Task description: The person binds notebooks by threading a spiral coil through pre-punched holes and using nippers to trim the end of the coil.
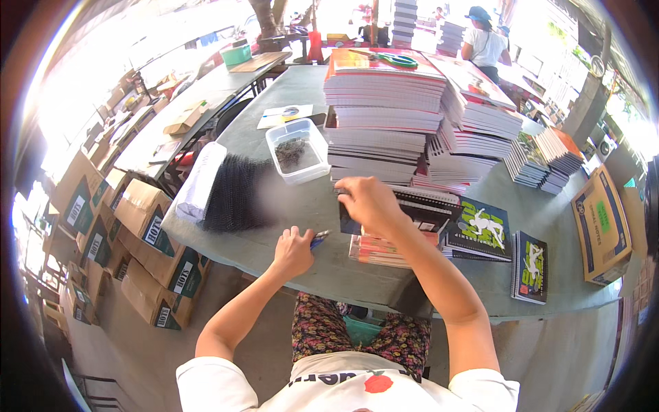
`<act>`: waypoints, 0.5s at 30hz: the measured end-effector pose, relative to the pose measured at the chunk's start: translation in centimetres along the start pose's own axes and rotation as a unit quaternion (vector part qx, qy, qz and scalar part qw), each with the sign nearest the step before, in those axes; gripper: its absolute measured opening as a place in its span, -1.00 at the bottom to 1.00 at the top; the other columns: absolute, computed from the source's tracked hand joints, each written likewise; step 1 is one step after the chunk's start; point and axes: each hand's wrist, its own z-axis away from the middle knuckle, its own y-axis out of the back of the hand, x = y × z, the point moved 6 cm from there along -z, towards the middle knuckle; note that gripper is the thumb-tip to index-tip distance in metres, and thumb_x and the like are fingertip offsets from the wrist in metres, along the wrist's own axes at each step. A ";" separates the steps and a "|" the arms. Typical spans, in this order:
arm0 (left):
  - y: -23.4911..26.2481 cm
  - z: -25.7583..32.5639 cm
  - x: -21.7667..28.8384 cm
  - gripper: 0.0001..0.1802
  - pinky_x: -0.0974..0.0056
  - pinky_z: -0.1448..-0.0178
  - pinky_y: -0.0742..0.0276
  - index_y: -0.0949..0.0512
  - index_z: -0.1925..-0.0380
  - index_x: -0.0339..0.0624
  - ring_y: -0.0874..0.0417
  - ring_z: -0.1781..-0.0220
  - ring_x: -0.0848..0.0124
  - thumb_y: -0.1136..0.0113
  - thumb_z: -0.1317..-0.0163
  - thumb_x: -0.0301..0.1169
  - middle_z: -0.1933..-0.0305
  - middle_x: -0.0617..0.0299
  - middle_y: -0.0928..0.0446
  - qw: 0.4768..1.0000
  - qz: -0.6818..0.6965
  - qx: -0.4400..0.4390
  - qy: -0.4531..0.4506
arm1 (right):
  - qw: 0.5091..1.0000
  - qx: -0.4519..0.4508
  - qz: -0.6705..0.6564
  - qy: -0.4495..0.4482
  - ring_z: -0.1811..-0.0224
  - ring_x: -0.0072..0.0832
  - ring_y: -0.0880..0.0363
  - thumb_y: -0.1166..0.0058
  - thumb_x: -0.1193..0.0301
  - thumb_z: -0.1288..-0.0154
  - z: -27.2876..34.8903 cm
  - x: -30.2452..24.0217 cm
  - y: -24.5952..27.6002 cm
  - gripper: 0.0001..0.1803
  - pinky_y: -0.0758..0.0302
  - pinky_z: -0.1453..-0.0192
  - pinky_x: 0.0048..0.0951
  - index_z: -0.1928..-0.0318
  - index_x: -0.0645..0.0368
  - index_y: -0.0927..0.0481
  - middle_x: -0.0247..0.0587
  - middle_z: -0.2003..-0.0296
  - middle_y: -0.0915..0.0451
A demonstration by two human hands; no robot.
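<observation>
The left hand (pixel 294 251) is closed around a small blue tool (pixel 319 239), on the near side of the tub (pixel 307 177). The right hand (pixel 371 204), to the right of the tub and nearer the person, has its fingers curled in close by a black notebook (pixel 431 211); whether they pinch anything, I cannot tell. That notebook also lies right of the tub, on its near side. Black coils (pixel 237 196) lie left of the tub; a tall book stack (pixel 384 96) stands right of it.
</observation>
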 end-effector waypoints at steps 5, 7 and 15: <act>5.8 0.0 2.6 -0.67 0.16 0.24 -0.46 -0.44 0.19 -0.25 -0.54 0.33 0.17 -0.03 -0.07 -0.30 0.32 -0.04 -0.51 0.911 0.398 -0.074 0.078 | 0.993 -0.006 -0.103 -0.062 0.40 -0.46 -0.57 -0.19 0.54 -0.04 -0.5 1.4 0.4 -0.66 -0.49 0.23 -0.45 0.09 0.17 -0.62 -0.15 0.34 -0.66; 7.2 -0.6 4.4 -0.62 0.23 0.36 -0.41 -0.44 0.18 -0.26 -0.52 0.45 0.33 0.03 -0.10 -0.21 0.44 0.10 -0.50 0.826 0.559 -0.063 0.034 | 0.989 -0.014 -0.138 -0.049 0.41 -0.50 -0.56 -0.18 0.56 -0.04 -0.6 1.6 0.1 -0.67 -0.48 0.25 -0.46 0.10 0.16 -0.63 -0.16 0.35 -0.66; 6.5 -1.1 3.8 -0.58 0.31 0.35 -0.41 -0.46 0.09 -0.25 -0.53 0.40 0.42 0.06 -0.13 -0.21 0.40 0.17 -0.50 0.808 0.570 -0.106 0.102 | 0.984 -0.051 -0.149 -0.083 0.41 -0.49 -0.61 -0.10 0.60 -0.06 -0.5 1.1 0.1 -0.72 -0.44 0.31 -0.49 0.19 0.09 -0.68 -0.16 0.44 -0.66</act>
